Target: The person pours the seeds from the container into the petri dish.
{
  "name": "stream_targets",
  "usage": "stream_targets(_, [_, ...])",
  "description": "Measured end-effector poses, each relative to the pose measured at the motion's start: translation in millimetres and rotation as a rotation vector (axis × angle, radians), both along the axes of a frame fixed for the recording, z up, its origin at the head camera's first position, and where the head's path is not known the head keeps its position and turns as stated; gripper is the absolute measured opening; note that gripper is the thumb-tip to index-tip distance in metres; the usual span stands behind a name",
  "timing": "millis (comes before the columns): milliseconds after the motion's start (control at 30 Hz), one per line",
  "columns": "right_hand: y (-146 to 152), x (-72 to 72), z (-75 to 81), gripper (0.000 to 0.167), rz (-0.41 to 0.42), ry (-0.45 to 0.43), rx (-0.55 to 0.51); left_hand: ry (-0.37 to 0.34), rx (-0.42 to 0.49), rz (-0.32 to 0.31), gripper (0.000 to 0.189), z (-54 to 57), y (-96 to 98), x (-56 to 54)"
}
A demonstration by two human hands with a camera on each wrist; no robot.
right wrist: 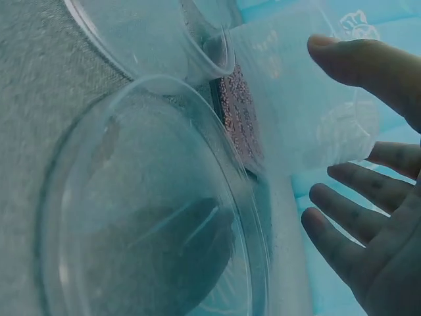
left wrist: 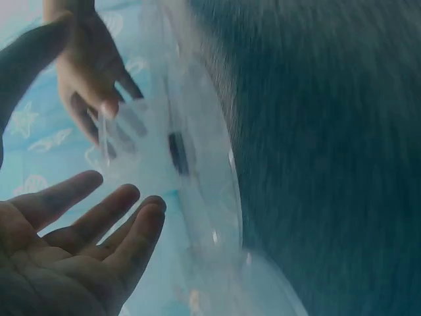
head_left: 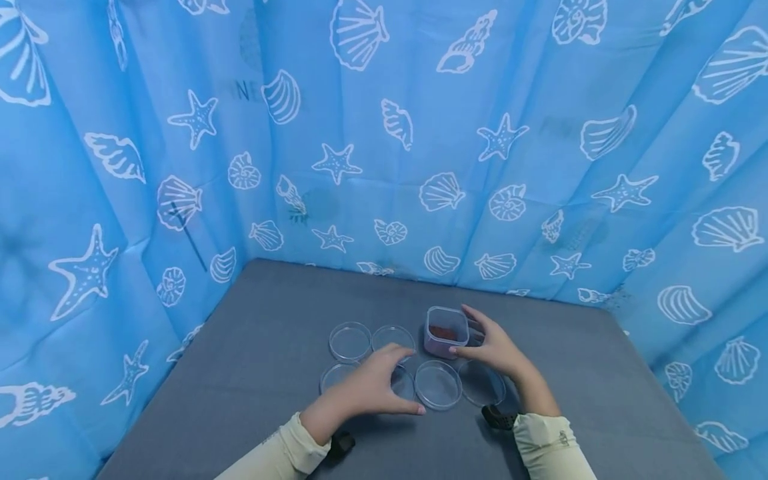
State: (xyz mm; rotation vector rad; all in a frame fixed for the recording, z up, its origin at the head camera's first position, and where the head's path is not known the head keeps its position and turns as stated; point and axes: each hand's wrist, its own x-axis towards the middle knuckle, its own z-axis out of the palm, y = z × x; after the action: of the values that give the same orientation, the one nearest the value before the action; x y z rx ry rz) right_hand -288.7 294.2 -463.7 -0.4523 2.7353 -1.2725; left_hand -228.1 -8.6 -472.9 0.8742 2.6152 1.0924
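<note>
A clear square plastic tub (head_left: pixel 438 348) with small reddish grains at its bottom stands on the table behind the round dishes. My right hand (head_left: pixel 495 343) is at the tub's right side, thumb near its front and fingers spread behind; whether the skin touches the wall cannot be told. In the right wrist view, the fingers (right wrist: pixel 355 217) are loosely extended beside the tub. Over the left dishes hovers my left hand (head_left: pixel 372 387), thumb and fingers apart, holding nothing. It partly hides a clear shallow dish (head_left: pixel 402 381) and others near it.
Several clear round dishes stand close together: one at the back left (head_left: pixel 350 341), one at the front middle (head_left: pixel 439 385), one under the right wrist (head_left: pixel 483 385). Grey cloth covers the table (head_left: pixel 288 300). A blue shell-patterned curtain (head_left: pixel 360 220) hangs behind and beside it.
</note>
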Motion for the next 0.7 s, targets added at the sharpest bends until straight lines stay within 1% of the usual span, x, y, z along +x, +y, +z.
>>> stream_targets(167, [-3,-5.0,-3.2,0.099,0.002,-0.016,-0.009,-0.013,-0.013,-0.011,0.097,-2.6,15.5,-0.1])
stream_targets(367, [0,-5.1,-2.2,0.094,0.001,-0.034,-0.057,-0.002,-0.031,-0.017,0.098,-8.4,31.9,-6.8])
stream_targets(500, [0,-5.3,-2.9,0.093,-0.005,-0.01,-0.066,-0.002,-0.049,-0.005,0.1,-9.8,39.7,-11.5])
stream_targets(600, [0,-4.5,-3.7,0.092,-0.019,0.012,-0.094,-0.004,-0.064,0.003,0.101,-10.8,44.6,-14.5])
stream_targets(700, [1,-1.7,-1.8,0.093,-0.04,0.056,-0.116,0.003,-0.085,0.012,0.101,-11.4,47.8,-16.2])
